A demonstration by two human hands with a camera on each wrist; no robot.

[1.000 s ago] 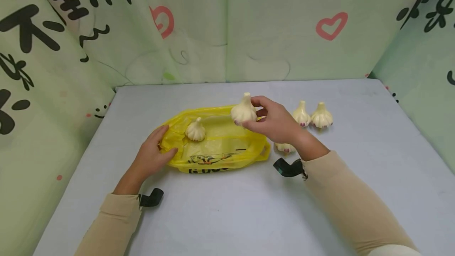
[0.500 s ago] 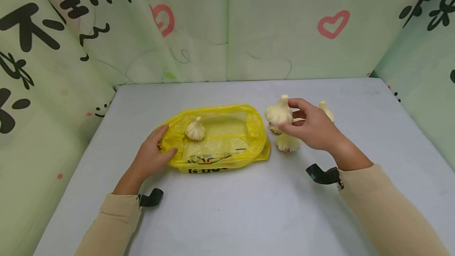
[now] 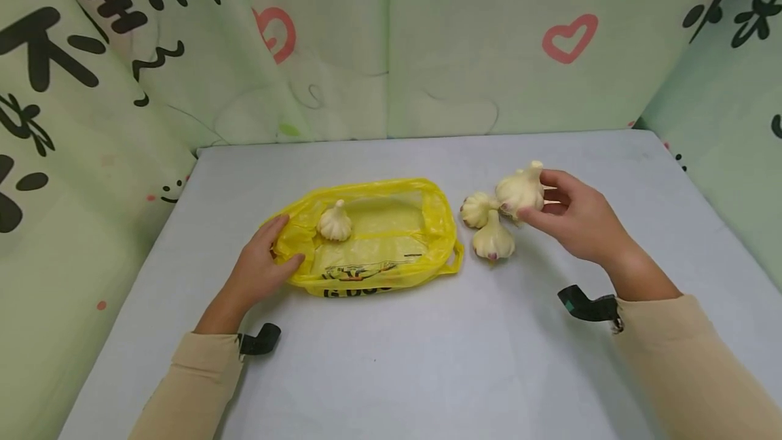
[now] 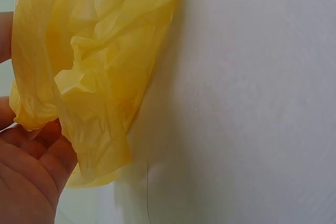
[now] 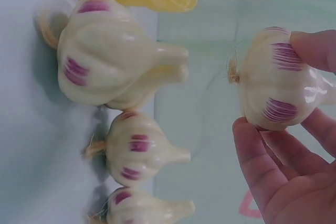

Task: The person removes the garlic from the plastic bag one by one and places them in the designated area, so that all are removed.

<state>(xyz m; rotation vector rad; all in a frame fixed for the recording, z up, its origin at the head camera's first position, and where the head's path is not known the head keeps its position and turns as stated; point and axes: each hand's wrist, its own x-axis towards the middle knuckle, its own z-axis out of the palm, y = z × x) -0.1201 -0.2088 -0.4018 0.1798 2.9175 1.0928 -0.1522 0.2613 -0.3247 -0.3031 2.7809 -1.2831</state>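
Observation:
My right hand (image 3: 583, 216) holds a garlic bulb (image 3: 519, 190) between thumb and fingertips, raised near the other bulbs. In the right wrist view this held bulb (image 5: 275, 80) is glossy and cream-white, with purple streaks and a dry root tuft. Beside it on the table lie two bulbs close together, a left garlic bulb (image 3: 474, 210) and a nearer garlic bulb (image 3: 493, 242); others are hidden behind the held one. At the left, my left hand (image 3: 253, 270) grips the end of a yellow plastic bag (image 3: 373, 282), thumb and fingers around its film. One garlic bulb (image 3: 334, 224) sits inside the bag.
A white-covered table (image 3: 403, 358) carries everything. Pale green printed curtains (image 3: 464, 53) stand along its back and both sides. In the right wrist view, more bulbs line up, including a small garlic bulb (image 5: 139, 148) below a large garlic bulb (image 5: 105, 51).
My right hand has carried its garlic bulb rightward, from over the bag to over the bulbs on the table. The left hand and the bag have stayed in place.

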